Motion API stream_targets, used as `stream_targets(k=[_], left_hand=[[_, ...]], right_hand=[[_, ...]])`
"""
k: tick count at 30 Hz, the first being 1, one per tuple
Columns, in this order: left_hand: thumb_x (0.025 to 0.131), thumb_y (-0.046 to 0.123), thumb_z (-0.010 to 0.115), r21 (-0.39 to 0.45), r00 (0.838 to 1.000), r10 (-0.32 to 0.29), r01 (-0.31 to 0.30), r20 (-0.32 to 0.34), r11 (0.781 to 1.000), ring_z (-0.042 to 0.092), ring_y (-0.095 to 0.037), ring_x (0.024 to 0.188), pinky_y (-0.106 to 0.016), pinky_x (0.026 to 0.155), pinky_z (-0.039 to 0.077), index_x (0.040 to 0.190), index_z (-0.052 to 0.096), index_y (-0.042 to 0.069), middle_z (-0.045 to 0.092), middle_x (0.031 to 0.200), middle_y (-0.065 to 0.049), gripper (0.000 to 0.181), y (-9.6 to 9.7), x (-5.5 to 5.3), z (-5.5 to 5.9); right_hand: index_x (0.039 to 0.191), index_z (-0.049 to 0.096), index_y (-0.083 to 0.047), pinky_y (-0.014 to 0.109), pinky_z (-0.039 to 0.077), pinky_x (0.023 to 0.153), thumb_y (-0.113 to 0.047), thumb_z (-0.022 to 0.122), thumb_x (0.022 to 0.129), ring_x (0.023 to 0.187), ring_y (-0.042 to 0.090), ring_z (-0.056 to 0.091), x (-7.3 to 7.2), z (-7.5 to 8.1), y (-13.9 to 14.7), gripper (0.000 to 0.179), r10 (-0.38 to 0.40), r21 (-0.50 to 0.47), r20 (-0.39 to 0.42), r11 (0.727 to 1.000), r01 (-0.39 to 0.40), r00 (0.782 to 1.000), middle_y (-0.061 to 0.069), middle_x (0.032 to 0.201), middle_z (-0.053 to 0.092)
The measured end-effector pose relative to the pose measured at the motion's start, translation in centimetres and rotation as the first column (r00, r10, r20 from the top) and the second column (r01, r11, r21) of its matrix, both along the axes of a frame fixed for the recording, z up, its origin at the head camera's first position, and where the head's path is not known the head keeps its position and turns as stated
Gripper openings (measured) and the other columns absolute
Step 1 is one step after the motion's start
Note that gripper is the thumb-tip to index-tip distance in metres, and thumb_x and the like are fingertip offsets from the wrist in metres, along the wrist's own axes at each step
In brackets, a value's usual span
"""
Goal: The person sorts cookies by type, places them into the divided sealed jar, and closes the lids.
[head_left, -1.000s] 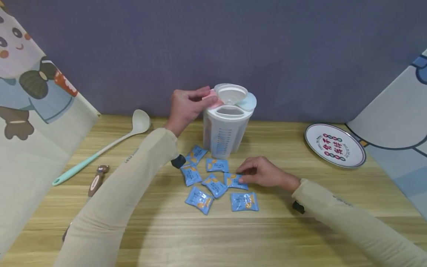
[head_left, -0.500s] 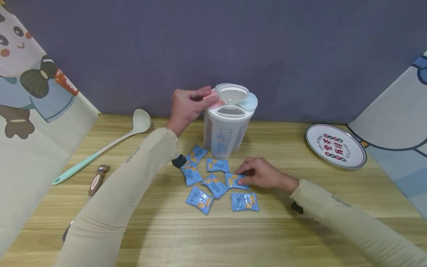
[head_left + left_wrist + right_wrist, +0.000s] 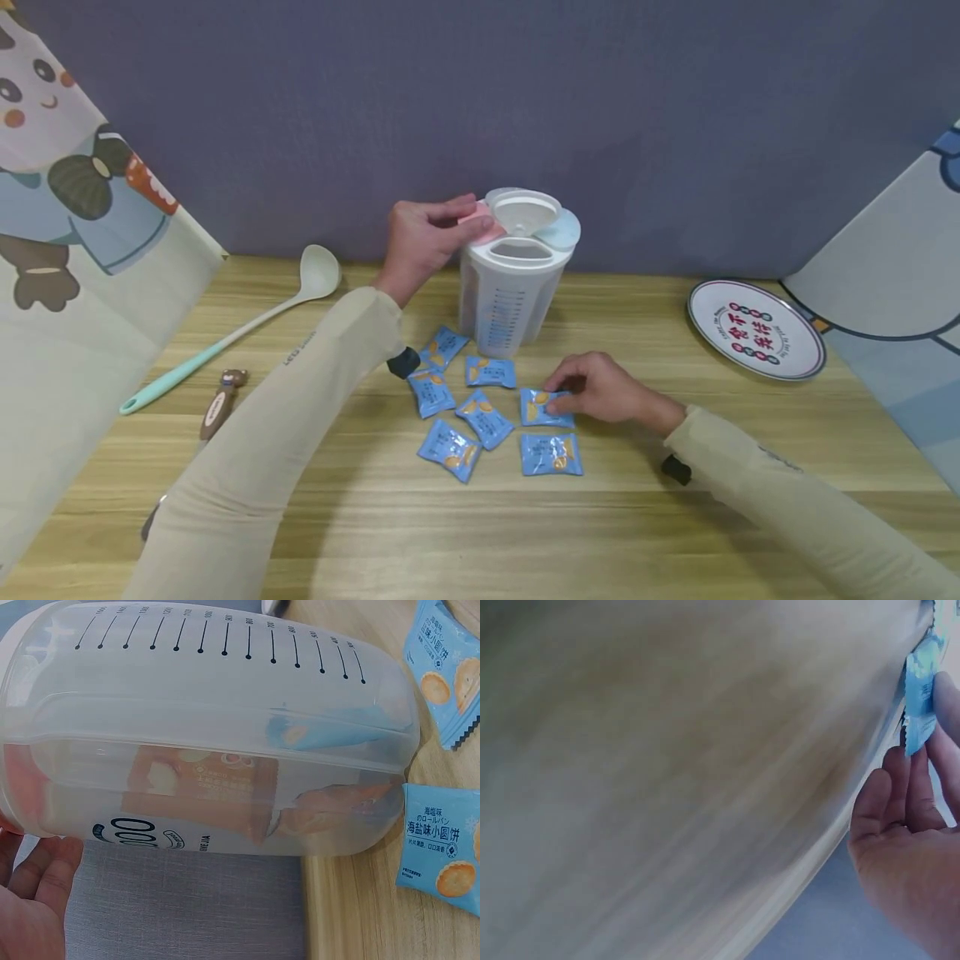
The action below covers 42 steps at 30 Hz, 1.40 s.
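Note:
A translucent divided food container [image 3: 510, 300] stands upright at the back middle, with one white flap raised beside an opening in its lid. My left hand [image 3: 423, 246] grips the lid rim at the pink flap [image 3: 486, 227], thumb on top. Through the container wall in the left wrist view, I see an orange packet [image 3: 202, 787] and a blue packet [image 3: 322, 735] inside. My right hand [image 3: 600, 390] pinches a blue biscuit packet [image 3: 542, 408] low over the table, in front of the container. Several similar blue biscuit packets [image 3: 485, 419] lie nearby to its left and front.
A ladle [image 3: 318, 273] with a mint handle lies at the left. Near it is a brown bear-shaped handle [image 3: 219, 407], partly behind the left sleeve. A white plate [image 3: 798, 342] with red lettering sits at the back right. A grey panel [image 3: 637, 133] closes off the back.
My right hand has shifted slightly right, drawing the pinched biscuit packet away from the neighbouring ones. The left hand stays on the container's lid.

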<state>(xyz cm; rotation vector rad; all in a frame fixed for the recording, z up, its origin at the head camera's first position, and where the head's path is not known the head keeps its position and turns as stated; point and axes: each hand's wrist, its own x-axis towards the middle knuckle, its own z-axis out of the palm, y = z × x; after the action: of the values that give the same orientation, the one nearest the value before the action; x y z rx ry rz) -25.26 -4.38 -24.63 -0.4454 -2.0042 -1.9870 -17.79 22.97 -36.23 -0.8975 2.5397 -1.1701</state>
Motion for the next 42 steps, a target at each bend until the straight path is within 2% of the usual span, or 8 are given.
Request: stream_targets(k=[4,6,11,21,25,29,36,42], left_hand=[[0.073,0.006,0.082,0.005,1.000,0.000,0.000,-0.002,1.000,0.066,-0.018,0.097,-0.025,0.082,0.052,0.095,0.070,-0.009,0.068,0.102,-0.017,0.029,0.0,0.1,0.0],[0.073,0.005,0.082,0.006,1.000,0.000,0.000,-0.002,1.000,0.066,-0.019,0.097,-0.025,0.082,0.052,0.095,0.070,-0.010,0.068,0.102,-0.017,0.029,0.0,0.1,0.0],[0.073,0.006,0.082,0.003,1.000,0.007,-0.007,0.000,1.000,0.066,-0.019,0.097,-0.025,0.082,0.052,0.094,0.070,-0.009,0.068,0.101,-0.016,0.029,0.0,0.1,0.1],[0.073,0.007,0.082,-0.005,1.000,0.007,-0.007,-0.009,1.000,0.066,-0.017,0.096,-0.025,0.082,0.052,0.094,0.070,-0.009,0.068,0.100,-0.016,0.029,0.0,0.1,0.1],[0.073,0.007,0.082,-0.010,1.000,0.012,-0.012,-0.002,1.000,0.066,-0.017,0.096,-0.024,0.082,0.052,0.094,0.070,-0.009,0.068,0.101,-0.016,0.029,0.0,0.1,0.1],[0.073,0.007,0.082,-0.010,1.000,0.011,-0.011,0.003,1.000,0.066,-0.018,0.096,-0.024,0.082,0.052,0.094,0.070,-0.009,0.068,0.101,-0.016,0.029,0.1,0.1,0.1],[0.073,0.007,0.082,-0.011,1.000,0.007,-0.007,-0.002,1.000,0.066,-0.022,0.098,-0.025,0.081,0.052,0.095,0.070,-0.010,0.068,0.102,-0.017,0.029,0.1,0.2,0.0],[0.073,0.007,0.082,-0.006,1.000,0.013,-0.013,-0.004,1.000,0.066,-0.020,0.097,-0.026,0.082,0.052,0.094,0.070,-0.009,0.068,0.101,-0.016,0.029,0.1,0.1,0.0]], right_hand=[[0.084,0.071,0.001,0.041,0.055,0.072,0.003,0.080,0.072,0.078,0.021,0.065,0.9,1.5,-0.5,0.015,-0.008,-0.055,-0.054,0.998,0.005,0.999,0.006,0.082,0.069],[0.081,0.071,0.003,0.039,0.055,0.068,0.007,0.079,0.071,0.074,0.022,0.064,1.3,2.1,-0.7,0.014,0.000,-0.090,-0.089,0.996,-0.008,0.996,0.009,0.079,0.068],[0.076,0.072,0.003,0.026,0.050,0.055,0.011,0.079,0.069,0.065,0.017,0.059,1.4,2.7,-0.5,0.013,0.010,-0.143,-0.141,0.989,-0.030,0.990,0.009,0.074,0.068],[0.075,0.073,-0.002,0.028,0.033,0.043,0.010,0.078,0.069,0.054,0.014,0.042,1.1,4.9,0.5,0.014,-0.024,-0.150,-0.226,0.989,-0.010,0.974,0.005,0.068,0.063],[0.077,0.071,0.000,0.026,0.033,0.041,0.013,0.074,0.073,0.050,0.013,0.041,0.9,5.8,0.9,0.014,-0.046,-0.155,-0.212,0.988,0.012,0.976,0.006,0.067,0.063],[0.076,0.069,0.005,0.021,0.040,0.043,0.016,0.070,0.074,0.052,0.010,0.049,0.6,6.4,1.2,0.012,-0.076,-0.198,-0.214,0.980,0.033,0.974,0.011,0.069,0.066],[0.076,0.069,0.006,0.020,0.053,0.055,0.023,0.070,0.070,0.065,0.012,0.065,-1.0,6.6,2.0,0.018,-0.141,-0.354,-0.291,0.935,0.030,0.946,0.014,0.075,0.069],[0.078,0.068,0.010,0.022,0.055,0.062,0.020,0.068,0.074,0.070,0.014,0.066,-1.4,8.3,1.9,0.011,-0.205,-0.522,-0.219,0.851,0.063,0.954,0.013,0.078,0.069]])
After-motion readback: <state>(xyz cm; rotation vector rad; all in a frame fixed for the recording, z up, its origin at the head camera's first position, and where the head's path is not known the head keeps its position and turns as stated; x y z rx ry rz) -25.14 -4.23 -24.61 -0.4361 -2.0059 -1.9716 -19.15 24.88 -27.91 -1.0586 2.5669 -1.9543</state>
